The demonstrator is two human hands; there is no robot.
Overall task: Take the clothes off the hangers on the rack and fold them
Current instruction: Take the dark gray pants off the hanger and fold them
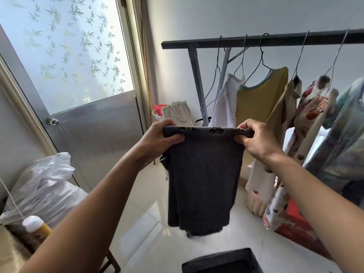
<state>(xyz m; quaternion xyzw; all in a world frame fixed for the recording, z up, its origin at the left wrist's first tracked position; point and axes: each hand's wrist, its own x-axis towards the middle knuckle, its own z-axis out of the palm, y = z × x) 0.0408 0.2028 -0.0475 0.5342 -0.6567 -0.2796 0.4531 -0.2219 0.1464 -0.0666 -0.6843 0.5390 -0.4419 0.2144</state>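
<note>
A dark grey garment (202, 174) with small printed patches along its top fold hangs in the air in front of me. My left hand (159, 136) grips its top left corner and my right hand (256, 138) pinches its top right corner. Behind it stands the black clothes rack (256, 39). One empty wire hanger (217, 62) hangs at the rack's left. To its right hang a white top (226, 103), a mustard yellow shirt (260, 99), a beige shirt (283, 113), a red patterned garment (313, 107) and a pale blue-green one (346, 119).
A dark box or stool top (222, 261) sits on the white tiled floor below the garment. A white plastic bag (45, 184) and a yellow bottle (35, 227) are at the left. A canvas tote (177, 113) leans by the metal door (94, 125). A red box (295, 227) lies under the rack.
</note>
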